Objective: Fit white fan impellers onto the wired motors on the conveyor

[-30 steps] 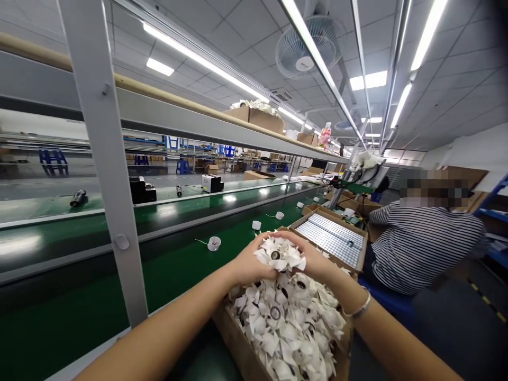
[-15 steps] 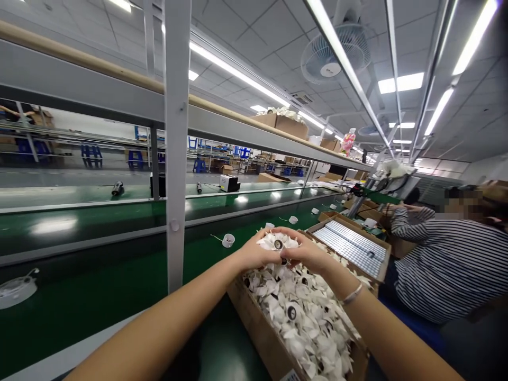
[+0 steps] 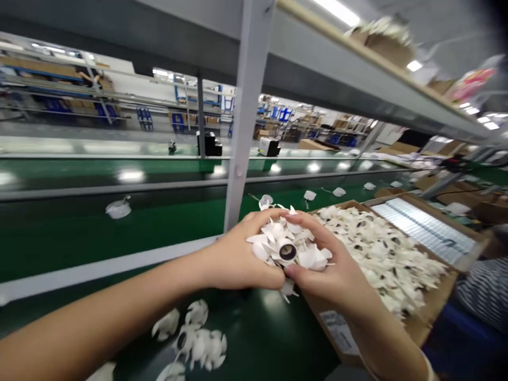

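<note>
Both my hands are cupped together around a bunch of small white fan-shaped plastic parts, held above the green table just left of a cardboard box. My left hand wraps the bunch from the left and my right hand closes on it from the right and below. The cardboard box is heaped with more of the same white parts. A few loose white parts lie on the green table surface below my left forearm.
A grey upright post stands just behind my hands, holding an overhead shelf with cardboard boxes. The green conveyor belt carries small white round pieces. A second box with a white grid tray sits further right. A striped sleeve shows at the right edge.
My hands lifted a bunch of white parts out of the box and carried it left over the green table. My head turned down and left; loose parts on the table came into view.
</note>
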{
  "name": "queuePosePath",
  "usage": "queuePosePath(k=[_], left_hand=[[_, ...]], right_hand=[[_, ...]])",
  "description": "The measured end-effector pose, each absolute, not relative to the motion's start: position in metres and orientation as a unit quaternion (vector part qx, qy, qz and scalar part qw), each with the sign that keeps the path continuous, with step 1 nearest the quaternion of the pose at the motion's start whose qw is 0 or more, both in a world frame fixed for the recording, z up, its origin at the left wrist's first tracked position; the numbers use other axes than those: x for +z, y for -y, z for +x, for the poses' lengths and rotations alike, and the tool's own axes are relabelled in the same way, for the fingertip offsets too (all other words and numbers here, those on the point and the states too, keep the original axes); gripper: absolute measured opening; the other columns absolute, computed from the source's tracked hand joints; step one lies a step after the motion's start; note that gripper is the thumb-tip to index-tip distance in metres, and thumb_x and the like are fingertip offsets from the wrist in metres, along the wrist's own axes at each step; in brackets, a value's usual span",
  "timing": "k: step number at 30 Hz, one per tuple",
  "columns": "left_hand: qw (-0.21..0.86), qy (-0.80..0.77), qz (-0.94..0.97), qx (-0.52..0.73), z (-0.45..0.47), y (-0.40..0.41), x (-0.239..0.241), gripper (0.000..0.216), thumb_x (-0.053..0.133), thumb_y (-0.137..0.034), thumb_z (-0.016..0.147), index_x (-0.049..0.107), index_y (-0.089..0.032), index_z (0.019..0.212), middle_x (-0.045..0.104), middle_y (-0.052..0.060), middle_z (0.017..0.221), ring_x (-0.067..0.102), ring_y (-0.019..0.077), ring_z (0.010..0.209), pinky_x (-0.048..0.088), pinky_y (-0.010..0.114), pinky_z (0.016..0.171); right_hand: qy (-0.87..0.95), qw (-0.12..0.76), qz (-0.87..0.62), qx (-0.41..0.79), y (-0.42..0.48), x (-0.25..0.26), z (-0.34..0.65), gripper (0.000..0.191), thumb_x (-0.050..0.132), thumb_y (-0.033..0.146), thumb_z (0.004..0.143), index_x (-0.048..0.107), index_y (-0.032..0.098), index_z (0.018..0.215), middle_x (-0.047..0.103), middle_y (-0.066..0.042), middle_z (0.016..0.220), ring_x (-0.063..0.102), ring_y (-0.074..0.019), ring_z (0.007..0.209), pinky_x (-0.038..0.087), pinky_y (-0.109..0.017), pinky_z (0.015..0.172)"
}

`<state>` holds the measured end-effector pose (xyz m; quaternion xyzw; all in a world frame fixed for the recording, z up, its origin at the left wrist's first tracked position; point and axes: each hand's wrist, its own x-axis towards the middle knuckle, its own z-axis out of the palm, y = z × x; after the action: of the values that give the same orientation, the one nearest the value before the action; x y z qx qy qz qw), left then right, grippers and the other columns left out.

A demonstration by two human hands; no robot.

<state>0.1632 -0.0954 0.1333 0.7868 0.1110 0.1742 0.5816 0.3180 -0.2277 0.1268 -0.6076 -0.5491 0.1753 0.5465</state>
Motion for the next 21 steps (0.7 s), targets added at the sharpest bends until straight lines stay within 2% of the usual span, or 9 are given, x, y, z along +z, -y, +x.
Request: queuePosePath(k=[2, 5, 9, 10, 12, 15, 18, 21], left_hand=[[0.57, -0.162, 0.789, 0.163, 0.128, 0.083, 0.123, 0.093, 0.072, -0.015, 0.06, 0.038, -0.032, 0.145, 0.055, 0.008, 0.132, 0.063, 0.0225, 0.098, 0.053, 0.025, 0.064], [0.558, -0.242, 0.777, 0.159, 0.073, 0.062, 0.096, 0.092, 0.07, -0.013, 0.061, 0.036, -0.029, 0.146, 0.059, 0.008, 0.127, 0.064, 0.0186, 0.089, 0.051, 0.023, 0.062], [0.556, -0.313, 0.755, 0.151, 0.006, 0.042, 0.048, 0.094, 0.07, -0.017, 0.065, 0.029, -0.026, 0.149, 0.063, 0.008, 0.12, 0.065, 0.0177, 0.082, 0.052, 0.025, 0.06], [0.544, -0.32, 0.76, 0.154, -0.006, 0.039, 0.036, 0.094, 0.072, -0.018, 0.066, 0.028, -0.026, 0.149, 0.062, 0.009, 0.122, 0.066, 0.0198, 0.086, 0.054, 0.028, 0.064], [0.501, -0.317, 0.785, 0.181, -0.023, 0.036, 0.016, 0.093, 0.075, -0.023, 0.067, 0.031, -0.026, 0.148, 0.059, 0.01, 0.13, 0.064, 0.0252, 0.104, 0.057, 0.036, 0.081], [0.416, -0.284, 0.832, 0.232, -0.034, 0.034, -0.001, 0.091, 0.078, -0.031, 0.067, 0.034, -0.025, 0.147, 0.049, 0.012, 0.143, 0.052, 0.031, 0.127, 0.046, 0.046, 0.106], [0.355, -0.236, 0.87, 0.248, -0.038, 0.031, -0.006, 0.095, 0.082, -0.039, 0.066, 0.034, -0.027, 0.147, 0.044, 0.012, 0.147, 0.045, 0.0326, 0.133, 0.036, 0.051, 0.114], [0.351, -0.202, 0.878, 0.255, -0.043, 0.029, -0.009, 0.102, 0.087, -0.047, 0.06, 0.033, -0.028, 0.145, 0.044, 0.012, 0.143, 0.047, 0.0334, 0.13, 0.036, 0.052, 0.113]], right_hand=[[0.555, 0.568, -0.567, 0.221, 0.202, 0.102, 0.289, 0.06, 0.073, 0.017, 0.066, 0.062, 0.031, 0.124, 0.051, -0.005, 0.138, 0.053, -0.0283, 0.124, 0.044, -0.045, 0.106], [0.572, 0.591, -0.491, 0.288, 0.156, 0.057, 0.244, 0.06, 0.073, 0.018, 0.064, 0.06, 0.029, 0.121, 0.049, -0.007, 0.137, 0.053, -0.0279, 0.124, 0.044, -0.045, 0.107], [0.606, 0.563, -0.453, 0.331, 0.111, 0.007, 0.192, 0.06, 0.074, 0.024, 0.062, 0.06, 0.027, 0.12, 0.047, -0.009, 0.134, 0.05, -0.0284, 0.126, 0.04, -0.046, 0.11], [0.616, 0.548, -0.452, 0.339, 0.105, -0.001, 0.183, 0.061, 0.075, 0.025, 0.062, 0.059, 0.027, 0.121, 0.046, -0.009, 0.134, 0.049, -0.0285, 0.127, 0.039, -0.046, 0.111], [0.639, 0.52, -0.45, 0.343, 0.1, -0.011, 0.174, 0.064, 0.076, 0.026, 0.063, 0.058, 0.027, 0.125, 0.043, -0.01, 0.136, 0.045, -0.0287, 0.131, 0.036, -0.047, 0.113], [0.677, 0.488, -0.444, 0.325, 0.1, -0.015, 0.171, 0.068, 0.078, 0.025, 0.066, 0.056, 0.028, 0.13, 0.037, -0.011, 0.142, 0.038, -0.0287, 0.137, 0.033, -0.047, 0.115], [0.716, 0.464, -0.438, 0.285, 0.105, -0.014, 0.173, 0.071, 0.078, 0.026, 0.07, 0.052, 0.028, 0.135, 0.034, -0.011, 0.146, 0.037, -0.0293, 0.139, 0.035, -0.047, 0.114], [0.759, 0.425, -0.429, 0.243, 0.113, -0.012, 0.174, 0.071, 0.077, 0.028, 0.074, 0.049, 0.029, 0.14, 0.034, -0.01, 0.148, 0.039, -0.0288, 0.137, 0.038, -0.045, 0.113]])
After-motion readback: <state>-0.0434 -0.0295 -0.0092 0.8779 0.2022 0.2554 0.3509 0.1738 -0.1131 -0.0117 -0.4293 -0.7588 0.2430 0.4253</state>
